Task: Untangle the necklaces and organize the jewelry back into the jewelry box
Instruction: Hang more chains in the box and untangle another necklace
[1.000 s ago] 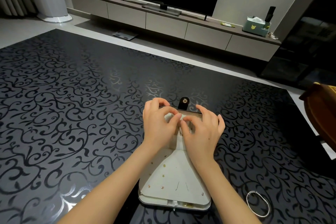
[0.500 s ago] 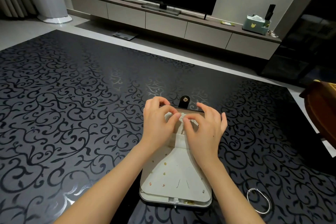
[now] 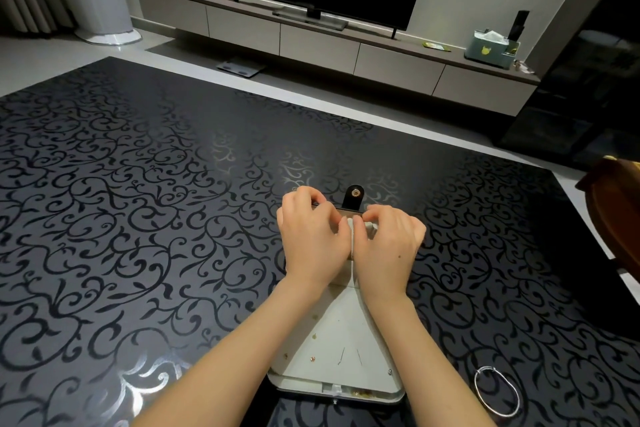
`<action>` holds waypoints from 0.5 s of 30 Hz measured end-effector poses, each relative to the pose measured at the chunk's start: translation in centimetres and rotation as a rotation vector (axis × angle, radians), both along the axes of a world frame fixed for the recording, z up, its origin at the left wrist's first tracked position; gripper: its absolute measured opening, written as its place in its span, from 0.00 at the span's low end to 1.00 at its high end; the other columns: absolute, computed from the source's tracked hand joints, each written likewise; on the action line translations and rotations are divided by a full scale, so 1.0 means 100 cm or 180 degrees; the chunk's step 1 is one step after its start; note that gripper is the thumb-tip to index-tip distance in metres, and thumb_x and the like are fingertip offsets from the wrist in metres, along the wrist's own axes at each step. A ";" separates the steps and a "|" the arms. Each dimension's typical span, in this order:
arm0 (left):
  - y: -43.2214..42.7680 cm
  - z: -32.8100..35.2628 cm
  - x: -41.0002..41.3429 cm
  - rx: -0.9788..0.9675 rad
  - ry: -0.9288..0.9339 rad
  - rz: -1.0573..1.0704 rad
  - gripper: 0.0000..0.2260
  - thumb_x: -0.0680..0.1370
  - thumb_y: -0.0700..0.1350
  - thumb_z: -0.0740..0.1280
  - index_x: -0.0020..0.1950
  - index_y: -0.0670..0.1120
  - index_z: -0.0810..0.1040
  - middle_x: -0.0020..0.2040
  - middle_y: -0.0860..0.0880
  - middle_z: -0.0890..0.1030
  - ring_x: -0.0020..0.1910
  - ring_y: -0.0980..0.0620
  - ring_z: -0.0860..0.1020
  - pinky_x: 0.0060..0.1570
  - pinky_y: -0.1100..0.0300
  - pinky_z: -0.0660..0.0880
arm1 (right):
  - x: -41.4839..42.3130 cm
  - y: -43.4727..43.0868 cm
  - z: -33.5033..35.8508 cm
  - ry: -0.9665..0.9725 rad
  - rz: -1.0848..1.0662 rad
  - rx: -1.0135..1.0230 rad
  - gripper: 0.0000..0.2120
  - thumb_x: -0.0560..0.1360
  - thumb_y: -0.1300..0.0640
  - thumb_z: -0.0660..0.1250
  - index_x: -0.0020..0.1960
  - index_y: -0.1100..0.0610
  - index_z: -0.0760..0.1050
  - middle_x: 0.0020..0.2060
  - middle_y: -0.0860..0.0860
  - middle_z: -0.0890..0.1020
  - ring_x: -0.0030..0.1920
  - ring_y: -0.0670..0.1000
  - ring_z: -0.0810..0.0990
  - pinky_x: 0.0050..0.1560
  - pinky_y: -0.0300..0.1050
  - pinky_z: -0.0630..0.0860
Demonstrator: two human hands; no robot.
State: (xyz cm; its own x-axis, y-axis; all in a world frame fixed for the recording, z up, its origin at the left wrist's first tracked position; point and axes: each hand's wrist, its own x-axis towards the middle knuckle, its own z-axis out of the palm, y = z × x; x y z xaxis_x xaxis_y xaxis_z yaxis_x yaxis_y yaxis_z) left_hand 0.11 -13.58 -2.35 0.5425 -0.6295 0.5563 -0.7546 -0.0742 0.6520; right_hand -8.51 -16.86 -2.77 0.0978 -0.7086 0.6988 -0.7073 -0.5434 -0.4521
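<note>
Though fingers (image 3: pixel 310 197) curl at jewelry box (image 3: pixel 341 350) far rim, grasp unclear; loop (image 3: pixel 497 390) well apart.

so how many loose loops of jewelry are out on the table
1: a thin silver loop on the table, right of the box, by its near corner. More may lie hidden under the arms.

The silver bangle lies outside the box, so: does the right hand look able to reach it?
Probably yes: the bangle lies on open table on that side, nothing between, though the right hand is busy at the jewelry box.
</note>
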 end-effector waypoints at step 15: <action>0.003 -0.005 0.018 0.0978 0.0012 -0.0663 0.06 0.67 0.39 0.71 0.30 0.43 0.79 0.54 0.51 0.71 0.59 0.49 0.65 0.48 0.62 0.50 | -0.013 -0.008 0.012 0.0020 0.0797 0.1521 0.20 0.64 0.67 0.69 0.40 0.43 0.66 0.42 0.40 0.75 0.49 0.42 0.69 0.53 0.24 0.51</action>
